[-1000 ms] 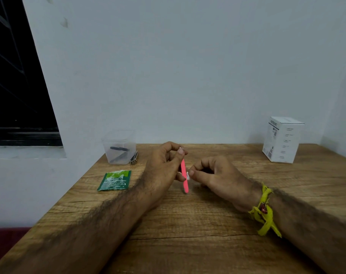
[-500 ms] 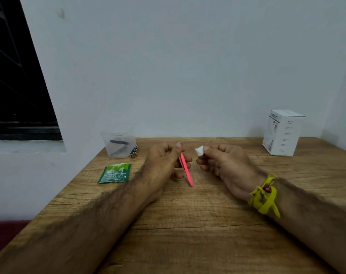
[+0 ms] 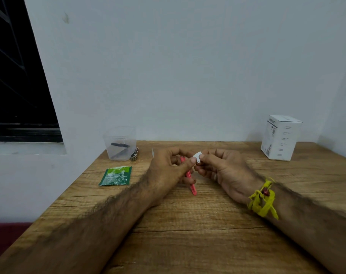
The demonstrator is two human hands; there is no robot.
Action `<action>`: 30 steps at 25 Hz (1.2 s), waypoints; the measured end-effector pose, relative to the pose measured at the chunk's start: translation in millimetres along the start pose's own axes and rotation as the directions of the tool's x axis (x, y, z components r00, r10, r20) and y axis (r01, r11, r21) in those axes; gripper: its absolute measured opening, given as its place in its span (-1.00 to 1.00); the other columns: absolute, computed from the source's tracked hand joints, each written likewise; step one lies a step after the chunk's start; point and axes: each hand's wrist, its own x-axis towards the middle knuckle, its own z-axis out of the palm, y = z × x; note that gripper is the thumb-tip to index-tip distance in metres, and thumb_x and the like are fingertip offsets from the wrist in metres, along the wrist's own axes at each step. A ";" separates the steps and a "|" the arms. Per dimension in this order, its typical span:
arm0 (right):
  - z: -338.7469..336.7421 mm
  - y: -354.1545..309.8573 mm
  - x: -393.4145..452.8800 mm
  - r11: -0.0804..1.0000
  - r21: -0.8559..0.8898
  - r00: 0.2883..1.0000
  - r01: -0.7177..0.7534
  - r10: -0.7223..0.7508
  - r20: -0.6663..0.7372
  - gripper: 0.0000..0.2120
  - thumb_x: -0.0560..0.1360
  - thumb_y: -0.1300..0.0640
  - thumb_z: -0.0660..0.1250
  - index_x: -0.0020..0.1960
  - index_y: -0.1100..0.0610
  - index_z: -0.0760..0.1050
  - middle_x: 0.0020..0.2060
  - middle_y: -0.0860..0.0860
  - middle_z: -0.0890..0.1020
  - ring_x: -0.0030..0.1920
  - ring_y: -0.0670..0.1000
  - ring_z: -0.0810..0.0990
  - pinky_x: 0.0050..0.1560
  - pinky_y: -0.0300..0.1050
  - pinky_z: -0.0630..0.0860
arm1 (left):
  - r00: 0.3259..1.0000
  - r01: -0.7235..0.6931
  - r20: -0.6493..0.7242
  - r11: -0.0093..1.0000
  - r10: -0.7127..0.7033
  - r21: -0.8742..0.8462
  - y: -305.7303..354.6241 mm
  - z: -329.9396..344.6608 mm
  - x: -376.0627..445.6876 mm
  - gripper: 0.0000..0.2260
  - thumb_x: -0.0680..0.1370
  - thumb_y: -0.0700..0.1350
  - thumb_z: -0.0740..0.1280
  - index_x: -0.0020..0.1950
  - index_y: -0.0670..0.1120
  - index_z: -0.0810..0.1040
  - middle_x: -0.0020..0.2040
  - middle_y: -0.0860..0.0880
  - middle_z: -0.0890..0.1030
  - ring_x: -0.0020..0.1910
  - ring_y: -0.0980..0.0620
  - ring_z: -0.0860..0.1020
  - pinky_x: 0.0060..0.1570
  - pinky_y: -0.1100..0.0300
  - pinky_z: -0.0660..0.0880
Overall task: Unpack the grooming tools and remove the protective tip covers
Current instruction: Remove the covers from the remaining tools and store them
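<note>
Right, status: I'm reading this as mid-task, one cover off and in hand, more tools waiting.
Left hand (image 3: 169,171): curled round the pink tool (image 3: 190,181), gripping it near its upper end; the lower end slants down toward 5 o'clock, close to the table (image 3: 188,244).
Right hand (image 3: 223,170): pinching a small white tip cover (image 3: 197,155) between thumb and forefinger, just at 1 o'clock of the pink tool's top, right beside the left thumb.
Cover: I judge it free of the tool, though the fingers hide the tip itself, so I can't confirm the end is bare.
Clear tub (image 3: 119,144): at 10 o'clock of the hands, against the wall, with a dark tool (image 3: 119,145) inside, not yet dealt with.
Nail clipper (image 3: 134,154): leaning just beside the tub, untouched as far as I see.
Green sachet (image 3: 115,176): flat at 9 o'clock, looks torn along the top edge.
White box (image 3: 281,138): far off at 2 o'clock, closed.
Left to do: put the cover down, then the tub's contents.
</note>
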 end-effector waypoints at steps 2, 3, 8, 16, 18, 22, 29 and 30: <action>0.4 1.8 -0.3 0.999 -0.047 1.000 0.019 -0.019 0.001 -0.95 0.52 0.35 0.38 -0.08 0.32 0.62 -0.21 0.19 0.67 -0.27 0.02 0.66 -0.27 -0.21 0.62 | 1.000 -0.001 -0.013 1.000 0.001 0.023 -1.0 -0.8 0.2 -0.90 0.53 -0.22 0.47 0.03 -0.18 0.65 -0.24 -0.17 0.65 -0.35 -0.06 0.67 -0.36 0.18 0.64; 0.4 2.4 -0.3 0.998 -0.053 1.000 0.024 -0.024 -0.005 -0.96 0.51 0.34 0.39 -0.07 0.33 0.61 -0.20 0.19 0.67 -0.26 0.02 0.66 -0.26 -0.21 0.62 | 1.000 -0.003 -0.017 0.999 0.004 0.032 -1.4 -0.9 0.4 -0.90 0.52 -0.22 0.48 0.02 -0.18 0.65 -0.23 -0.18 0.65 -0.34 -0.08 0.67 -0.34 0.16 0.65; 0.9 2.1 -0.9 0.998 0.064 0.999 -0.019 0.017 0.036 -0.88 0.46 0.28 0.46 -0.03 0.31 0.63 -0.20 0.14 0.69 -0.23 -0.01 0.66 -0.22 -0.23 0.62 | 0.998 -0.030 -0.052 0.999 0.030 -0.013 -1.7 0.8 1.4 -0.87 0.50 -0.19 0.49 0.00 -0.21 0.65 -0.13 -0.29 0.68 -0.24 -0.13 0.69 -0.29 0.08 0.69; 7.4 6.2 -3.1 0.989 0.149 1.000 -0.018 0.016 0.010 -0.81 0.49 0.28 0.41 0.06 0.37 0.59 -0.13 0.18 0.73 -0.22 0.00 0.70 -0.26 -0.20 0.62 | 0.997 -0.031 -0.073 0.989 0.021 -0.144 -4.9 3.4 2.3 -0.86 0.52 -0.26 0.47 0.03 -0.27 0.63 -0.10 -0.36 0.66 -0.25 -0.15 0.68 -0.32 0.18 0.66; 6.6 6.4 -2.1 0.988 0.156 1.000 0.012 -0.009 -0.017 -0.85 0.49 0.28 0.42 0.01 0.34 0.61 -0.11 0.19 0.73 -0.19 0.02 0.71 -0.20 -0.17 0.65 | 0.998 -0.040 -0.062 0.989 0.031 -0.143 -4.7 2.2 3.3 -0.88 0.53 -0.26 0.47 0.04 -0.24 0.64 -0.15 -0.27 0.67 -0.25 -0.13 0.70 -0.28 0.17 0.67; -2.9 7.6 5.3 0.993 0.079 0.987 0.087 -0.075 -0.141 -0.87 0.47 0.30 0.45 0.00 0.31 0.61 -0.19 0.17 0.71 -0.20 0.02 0.70 -0.17 -0.17 0.64 | 0.999 0.033 -0.022 0.994 -0.036 -0.100 -2.0 -5.8 6.3 -0.78 0.60 -0.31 0.36 0.20 -0.09 0.59 -0.04 -0.17 0.71 -0.09 -0.06 0.73 -0.11 0.16 0.67; 2.2 12.8 4.5 0.971 -0.149 0.974 0.187 -0.203 -0.101 -0.96 0.48 0.34 0.44 -0.10 0.24 0.62 -0.31 0.09 0.70 -0.31 -0.04 0.67 -0.27 -0.25 0.62 | 0.988 0.154 0.056 0.959 -0.145 -0.240 -8.7 -15.2 10.7 -0.77 0.59 -0.35 0.35 0.23 -0.34 0.47 -0.02 -0.21 0.74 -0.15 -0.10 0.73 -0.12 0.16 0.68; 3.3 11.9 3.6 0.962 -0.180 0.970 0.206 -0.224 -0.090 -0.94 0.48 0.34 0.44 -0.12 0.22 0.62 -0.32 0.08 0.70 -0.33 -0.05 0.66 -0.27 -0.25 0.62 | 0.986 0.164 0.065 0.955 -0.152 -0.247 -9.3 -15.6 11.2 -0.80 0.60 -0.35 0.34 0.21 -0.34 0.50 -0.04 -0.20 0.74 -0.17 -0.08 0.73 -0.15 0.18 0.68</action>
